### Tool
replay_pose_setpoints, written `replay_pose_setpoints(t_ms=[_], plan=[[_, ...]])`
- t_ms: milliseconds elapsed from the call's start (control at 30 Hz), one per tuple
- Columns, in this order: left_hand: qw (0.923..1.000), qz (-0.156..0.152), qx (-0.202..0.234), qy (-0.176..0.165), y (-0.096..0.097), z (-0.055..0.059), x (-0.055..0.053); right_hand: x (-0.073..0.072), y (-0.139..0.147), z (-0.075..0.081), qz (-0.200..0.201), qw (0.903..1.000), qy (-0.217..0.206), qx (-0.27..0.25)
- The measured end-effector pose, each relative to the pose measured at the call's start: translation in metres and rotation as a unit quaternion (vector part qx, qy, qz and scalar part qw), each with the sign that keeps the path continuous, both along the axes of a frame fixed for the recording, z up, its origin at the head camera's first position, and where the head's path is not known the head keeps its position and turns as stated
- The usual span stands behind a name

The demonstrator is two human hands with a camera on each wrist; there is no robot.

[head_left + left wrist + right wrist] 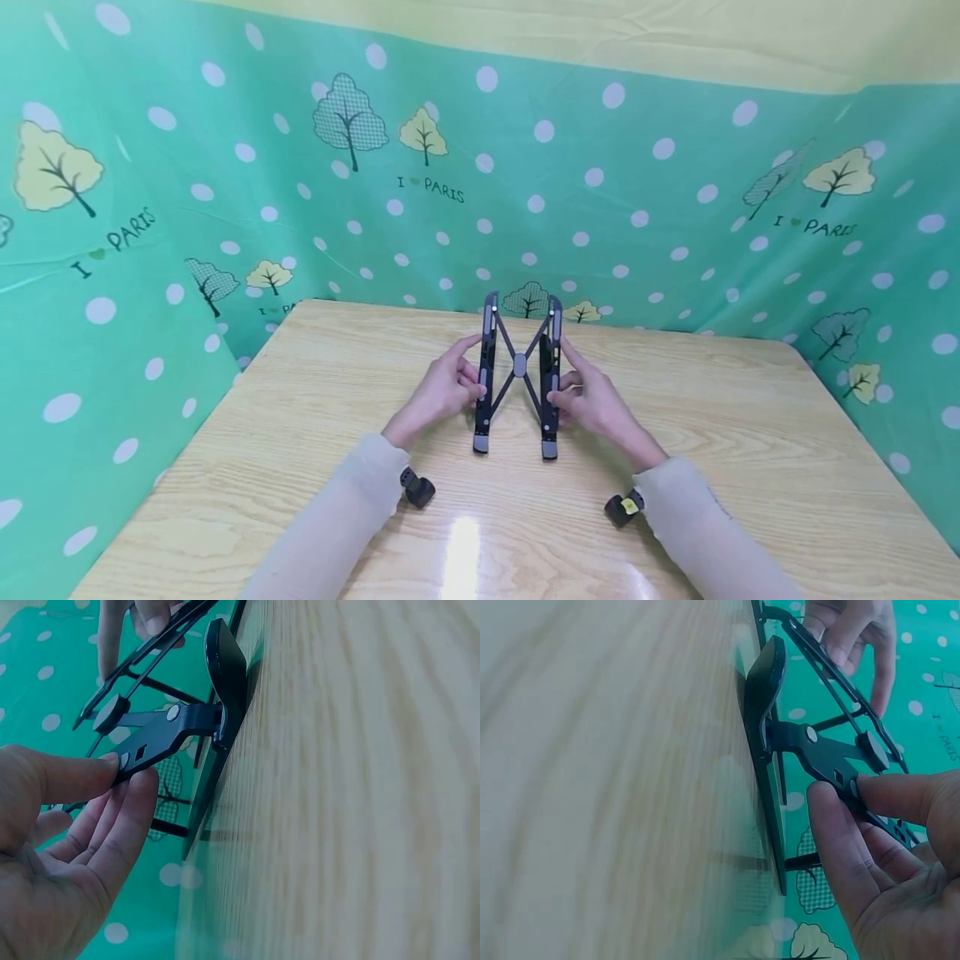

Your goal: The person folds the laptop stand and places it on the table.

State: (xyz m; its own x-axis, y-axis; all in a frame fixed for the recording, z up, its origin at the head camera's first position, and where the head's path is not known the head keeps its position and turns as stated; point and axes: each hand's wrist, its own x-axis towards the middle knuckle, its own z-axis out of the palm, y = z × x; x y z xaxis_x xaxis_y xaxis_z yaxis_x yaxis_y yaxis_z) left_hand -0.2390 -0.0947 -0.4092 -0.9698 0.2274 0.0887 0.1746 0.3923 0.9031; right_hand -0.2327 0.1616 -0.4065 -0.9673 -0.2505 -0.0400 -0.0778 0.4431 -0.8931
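Observation:
A dark folding laptop stand (520,365) stands partly spread on the table, its two long side arms joined by crossed bars with a grey hub in the middle. My left hand (446,385) grips the left side arm between thumb and fingers. On the other side, my right hand (595,401) pinches the right arm in the same way. The left wrist view has the left thumb on top of the stand's arm (154,746), fingers beneath. In the right wrist view, thumb and fingers hold the other arm (829,769), near its upturned front lip.
The stand's feet rest on a light wood-grain table (360,358). Behind and to the left hangs a green polka-dot cloth (525,167) with printed trees. Each wrist wears a small black camera on a strap.

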Motion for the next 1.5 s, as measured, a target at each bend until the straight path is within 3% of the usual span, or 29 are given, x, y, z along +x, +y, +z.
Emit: replay_pose_setpoints(t_ms=[800, 1500], plan=[[0.9996, -0.025, -0.010, 0.007, 0.015, 0.003, 0.008, 0.008, -0.024, 0.000, 0.010, 0.9996, -0.008, -0.024], [0.9992, -0.038, 0.009, -0.010, 0.022, 0.005, 0.012, 0.013, -0.038, 0.000, 0.015, 0.9999, 0.002, 0.000]])
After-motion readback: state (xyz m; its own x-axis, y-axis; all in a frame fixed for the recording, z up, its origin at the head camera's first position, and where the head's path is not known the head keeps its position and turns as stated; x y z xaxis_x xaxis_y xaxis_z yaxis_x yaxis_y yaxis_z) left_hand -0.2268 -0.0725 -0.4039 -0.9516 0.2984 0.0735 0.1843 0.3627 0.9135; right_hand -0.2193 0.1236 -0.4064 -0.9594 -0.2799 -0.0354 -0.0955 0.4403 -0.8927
